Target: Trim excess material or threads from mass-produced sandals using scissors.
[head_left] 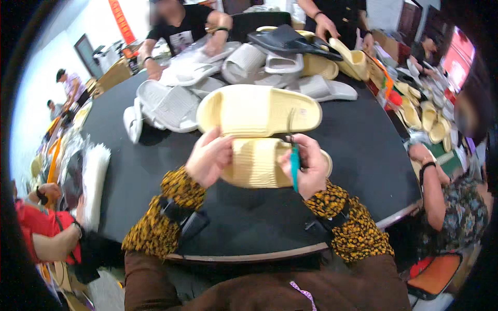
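Two pale yellow slippers lie one beyond the other before me: the far slipper (244,111) shows its smooth side band, and the near slipper (254,166) has a ribbed strap. My left hand (209,158) is closed at their left ends, its fingers curled against the edge where the two meet. In my right hand (307,168) is a pair of small scissors (295,166) with teal handles. Their dark blades point away from me over the far slipper's right part. The right-hand fingers wrap the handles and hide part of the near slipper.
Beyond the slippers is a heap of grey slippers (174,103), with a black slipper (285,39) on top. Clear plastic bags (96,181) lie at the table's left edge. People work around the black table (150,192); one reaches in at the right (433,171).
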The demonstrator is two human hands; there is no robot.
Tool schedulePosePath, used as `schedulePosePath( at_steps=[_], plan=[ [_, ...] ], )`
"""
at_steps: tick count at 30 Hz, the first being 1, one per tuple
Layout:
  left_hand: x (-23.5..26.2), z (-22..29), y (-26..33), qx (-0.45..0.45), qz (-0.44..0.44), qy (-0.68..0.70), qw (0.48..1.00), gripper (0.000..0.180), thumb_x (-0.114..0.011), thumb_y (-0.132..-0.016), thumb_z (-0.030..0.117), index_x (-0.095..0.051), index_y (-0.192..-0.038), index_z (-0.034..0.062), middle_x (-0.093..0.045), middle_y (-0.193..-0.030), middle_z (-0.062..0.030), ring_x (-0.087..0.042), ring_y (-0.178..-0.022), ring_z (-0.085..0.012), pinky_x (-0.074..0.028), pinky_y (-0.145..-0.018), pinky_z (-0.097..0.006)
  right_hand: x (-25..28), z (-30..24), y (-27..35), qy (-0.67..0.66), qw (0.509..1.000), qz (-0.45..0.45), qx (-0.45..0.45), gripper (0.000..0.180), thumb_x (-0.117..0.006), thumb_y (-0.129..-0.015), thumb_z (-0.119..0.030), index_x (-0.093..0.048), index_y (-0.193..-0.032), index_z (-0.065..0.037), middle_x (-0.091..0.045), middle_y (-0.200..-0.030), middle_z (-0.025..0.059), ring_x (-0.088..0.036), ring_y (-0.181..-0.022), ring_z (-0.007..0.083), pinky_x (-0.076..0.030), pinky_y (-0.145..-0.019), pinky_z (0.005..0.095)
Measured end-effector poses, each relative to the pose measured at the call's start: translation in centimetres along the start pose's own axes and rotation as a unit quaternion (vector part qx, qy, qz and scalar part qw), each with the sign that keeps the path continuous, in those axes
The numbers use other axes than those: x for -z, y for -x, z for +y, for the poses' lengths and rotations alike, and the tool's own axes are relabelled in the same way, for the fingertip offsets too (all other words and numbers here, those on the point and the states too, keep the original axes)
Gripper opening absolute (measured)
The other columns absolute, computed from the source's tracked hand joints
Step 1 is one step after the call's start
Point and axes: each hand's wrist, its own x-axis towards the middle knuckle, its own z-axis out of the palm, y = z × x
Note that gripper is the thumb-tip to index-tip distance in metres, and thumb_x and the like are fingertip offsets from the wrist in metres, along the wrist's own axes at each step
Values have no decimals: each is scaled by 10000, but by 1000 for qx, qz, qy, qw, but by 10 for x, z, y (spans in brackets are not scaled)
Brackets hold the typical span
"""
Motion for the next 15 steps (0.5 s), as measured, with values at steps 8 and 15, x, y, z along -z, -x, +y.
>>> schedulePosePath(
  at_steps=[8,15],
  plan=[
    [-48,-16,-105,-16,-85,77,993,316,-537,-865,75,-457,-1161,-3,-586,-1100,-143,-584,-979,-225,-471,-853,-358,3,-4,-3,11,995,83,52,446,-624,-772,52,-443,-1174,-14,-578,-859,48,-582,-755,101,-503,-698,247],
    [-53,-59,-141,-126,-59,-570,810,525,-594,-833,153,-398,-1287,-23,-608,-985,-126,-593,-849,-202,-487,-742,-307,10,-6,-6,-74,993,95,-11,439,-604,-786,69,-434,-1183,-13,-560,-860,41,-555,-763,83,-501,-689,238]
  ],
)
